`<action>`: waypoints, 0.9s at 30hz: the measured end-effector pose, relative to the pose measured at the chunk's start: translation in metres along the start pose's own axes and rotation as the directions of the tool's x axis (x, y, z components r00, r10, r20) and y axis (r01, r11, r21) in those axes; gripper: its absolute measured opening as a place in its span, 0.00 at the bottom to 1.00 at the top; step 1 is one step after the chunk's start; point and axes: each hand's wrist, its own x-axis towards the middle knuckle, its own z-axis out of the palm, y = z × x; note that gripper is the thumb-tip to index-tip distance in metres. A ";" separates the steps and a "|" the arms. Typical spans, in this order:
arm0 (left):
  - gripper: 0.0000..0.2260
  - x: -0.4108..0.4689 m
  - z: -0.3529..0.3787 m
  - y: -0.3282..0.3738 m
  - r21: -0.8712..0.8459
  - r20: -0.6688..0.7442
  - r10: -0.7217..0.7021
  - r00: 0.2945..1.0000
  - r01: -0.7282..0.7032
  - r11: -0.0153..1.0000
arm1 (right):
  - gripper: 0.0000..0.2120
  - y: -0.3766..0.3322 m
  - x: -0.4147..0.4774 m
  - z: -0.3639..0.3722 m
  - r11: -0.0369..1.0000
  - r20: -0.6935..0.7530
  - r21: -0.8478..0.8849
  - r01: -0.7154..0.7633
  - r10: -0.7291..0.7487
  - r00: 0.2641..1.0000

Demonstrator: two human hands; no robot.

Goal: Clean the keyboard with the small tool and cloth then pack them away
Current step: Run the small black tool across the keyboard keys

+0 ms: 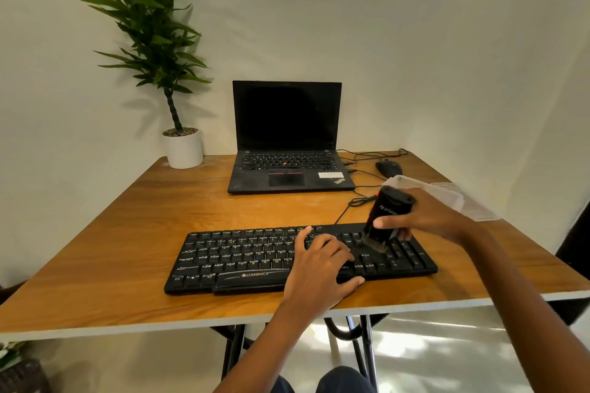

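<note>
Fingers of the right hand [427, 217] wrap round the black brush tool [388, 210], its bristles down on the right part of the keyboard [239, 258]. The left hand [319, 268] lies relaxed, fingers spread on the keys. The keyboard sits near the front edge of the wooden table [127, 233].

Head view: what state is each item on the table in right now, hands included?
laptop: lid open, screen dark.
keyboard: flat on the table, steadied by the left hand.
small tool: tilted, bristles down on the right-side keys.
right hand: holds the small tool.
left hand: open, fingers resting on the keys.
mouse: untouched beside the laptop.
plant: upright in its pot.
</note>
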 end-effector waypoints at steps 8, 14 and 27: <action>0.18 0.001 -0.001 -0.001 0.019 -0.046 -0.006 0.999 0.007 1.000 | 0.12 -0.007 0.021 -0.001 0.963 0.228 -0.267 -0.048 0.111 0.967; 0.19 0.001 -0.002 -0.002 0.044 -0.054 -0.013 0.998 0.016 0.999 | 0.13 -0.006 0.022 0.005 0.973 0.279 -0.230 -0.023 0.089 0.956; 0.19 -0.001 -0.002 -0.003 0.024 -0.039 -0.013 0.999 0.014 1.000 | 0.08 -0.009 0.020 0.012 0.977 0.217 -0.211 -0.034 0.080 0.973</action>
